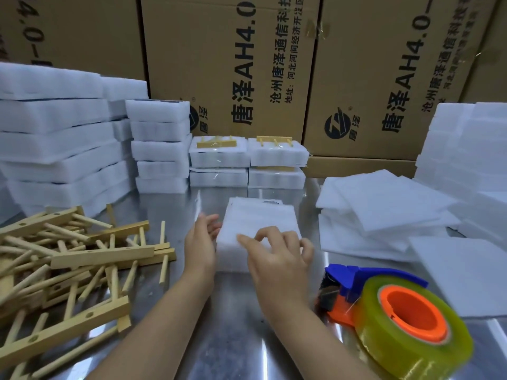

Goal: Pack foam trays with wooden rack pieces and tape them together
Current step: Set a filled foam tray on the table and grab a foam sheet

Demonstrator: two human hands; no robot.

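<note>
A white foam tray stack (260,218) lies on the metal table in front of me. My left hand (201,242) rests against its left side with the fingers spread. My right hand (277,253) is over its near edge, fingers curled and touching the foam top. Whether either hand truly grips the foam is unclear. Wooden rack pieces (71,259) with dowels lie in a loose heap at the left. A tape dispenser (395,314) with a blue and orange frame and a yellowish roll sits at the right front.
Taped foam packs with wooden pieces (248,157) stand at the back centre. Foam tray stacks (63,138) rise at the left, and flat foam sheets (384,212) and blocks pile up at the right. Cardboard boxes (233,64) wall off the back.
</note>
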